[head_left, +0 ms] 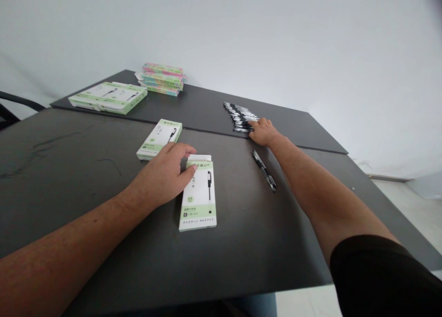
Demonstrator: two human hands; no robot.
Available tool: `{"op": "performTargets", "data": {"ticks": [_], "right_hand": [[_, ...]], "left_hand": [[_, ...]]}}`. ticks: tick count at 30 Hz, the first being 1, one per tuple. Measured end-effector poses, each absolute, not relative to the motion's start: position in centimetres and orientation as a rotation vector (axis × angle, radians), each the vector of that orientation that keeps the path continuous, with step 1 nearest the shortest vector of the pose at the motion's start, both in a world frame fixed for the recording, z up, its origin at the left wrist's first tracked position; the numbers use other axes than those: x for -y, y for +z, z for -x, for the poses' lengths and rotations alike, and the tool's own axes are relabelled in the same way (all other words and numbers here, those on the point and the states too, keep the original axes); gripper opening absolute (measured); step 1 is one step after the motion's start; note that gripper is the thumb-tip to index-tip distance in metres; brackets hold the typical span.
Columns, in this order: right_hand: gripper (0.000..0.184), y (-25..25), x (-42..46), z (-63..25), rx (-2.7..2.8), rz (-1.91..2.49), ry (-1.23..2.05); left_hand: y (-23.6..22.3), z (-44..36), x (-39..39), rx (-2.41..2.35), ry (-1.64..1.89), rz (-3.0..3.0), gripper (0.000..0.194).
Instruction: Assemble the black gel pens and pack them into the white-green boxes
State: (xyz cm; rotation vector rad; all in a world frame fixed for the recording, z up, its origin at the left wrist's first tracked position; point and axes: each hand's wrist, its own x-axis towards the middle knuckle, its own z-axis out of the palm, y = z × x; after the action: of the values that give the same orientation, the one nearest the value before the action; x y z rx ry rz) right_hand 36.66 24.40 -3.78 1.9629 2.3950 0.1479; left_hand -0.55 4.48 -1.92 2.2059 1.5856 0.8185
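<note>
A white-and-green pen box (199, 199) lies on the dark table with its far end flap raised. My left hand (169, 172) grips its far left corner, the thumb on the printed face and the fingers curled by the flap. Further off, a row of black-and-clear pens (238, 114) lies side by side. At the near right end of that row, my right hand (264, 130) has thumb and fingers closed around a pen end, partly hidden by the fingers. One or two loose pens (264, 170) lie between the box and my right forearm.
Another white-and-green box (159, 139) lies just beyond my left hand. Several similar boxes (110, 96) are laid together at the far left. Behind them is a stack of pink and green boxes (162, 79). The table top (276, 243) has a raised seam across it; a wall stands behind.
</note>
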Motion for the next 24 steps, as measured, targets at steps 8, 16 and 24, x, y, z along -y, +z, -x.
{"op": "performTargets", "data": {"ticks": [8, 16, 24], "right_hand": [[0.057, -2.9, -22.6, -36.7, -2.354, -1.96, 0.156], [0.041, -2.3, -15.0, -38.5, -2.13, -2.06, 0.045], [0.039, -1.2, -5.7, -36.9, -2.021, -2.132, -0.001]], "left_hand": [[-1.1, 0.5, -4.1, -1.533, 0.824, -2.289, 0.04], [-0.8, -0.7, -2.2, -0.782, 0.628, -2.534, 0.04], [-1.5, -1.3, -1.3, -0.772, 0.454, -2.614, 0.011]]}}
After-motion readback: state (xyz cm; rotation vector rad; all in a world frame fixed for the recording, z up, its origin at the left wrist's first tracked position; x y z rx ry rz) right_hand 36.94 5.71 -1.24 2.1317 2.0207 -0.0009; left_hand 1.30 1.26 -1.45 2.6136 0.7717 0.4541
